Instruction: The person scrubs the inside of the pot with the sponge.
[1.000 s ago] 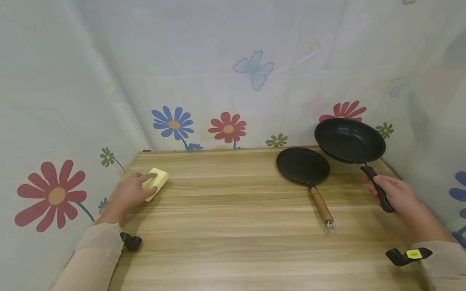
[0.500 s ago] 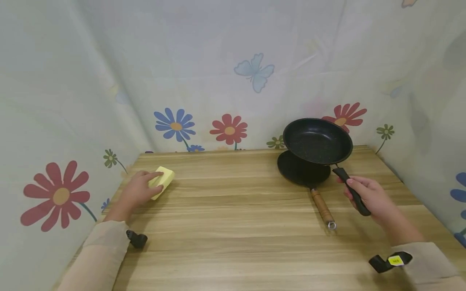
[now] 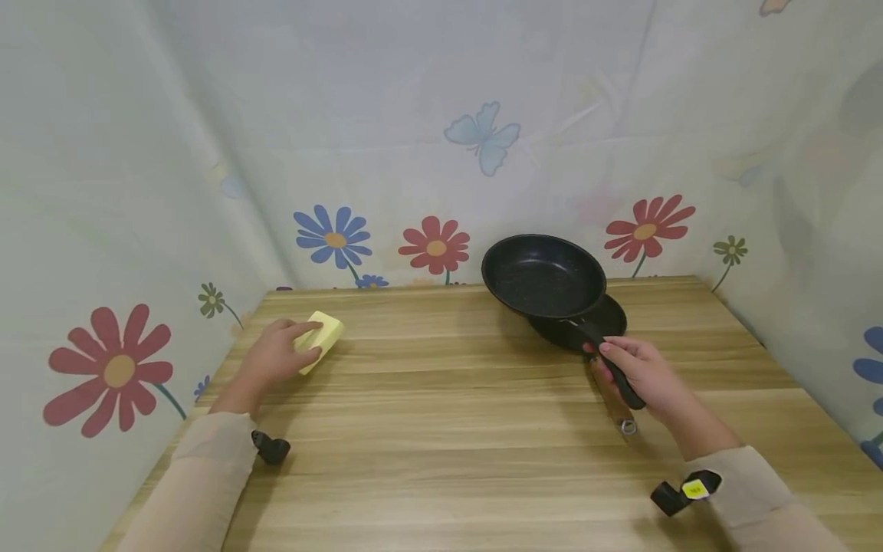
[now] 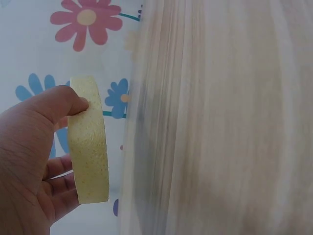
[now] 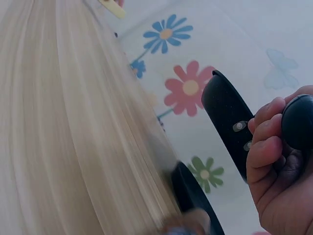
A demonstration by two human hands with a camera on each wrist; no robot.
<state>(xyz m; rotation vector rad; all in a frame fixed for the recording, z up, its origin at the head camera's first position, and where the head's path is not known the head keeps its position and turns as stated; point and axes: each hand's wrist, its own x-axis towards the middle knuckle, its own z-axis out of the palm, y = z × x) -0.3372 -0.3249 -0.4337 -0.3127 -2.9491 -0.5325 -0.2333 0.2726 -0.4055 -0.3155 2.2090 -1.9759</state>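
Observation:
At the left end of the table my left hand (image 3: 272,356) holds a pale yellow sponge (image 3: 329,331). In the left wrist view the thumb presses one face of the sponge (image 4: 89,152), with the fingers behind it. On the right, my right hand (image 3: 645,376) grips the black handle of a deep black frying pan (image 3: 545,277), raised above the table with its inside facing up. Below it lies a flat black crepe pan (image 3: 612,316) with a wooden handle (image 3: 616,406). The frying pan and right hand partly hide it in the head view.
The wood-grain table (image 3: 428,429) runs back to a pale curtain (image 3: 386,115) printed with flowers and a butterfly. The curtain also hangs along the left and right sides. A small black camera (image 3: 270,448) sits on the left wrist, another (image 3: 683,492) on the right.
The frying pan in my right hand has travelled left, from right of the crepe pan to over its left side. My left hand and sponge have shifted slightly right.

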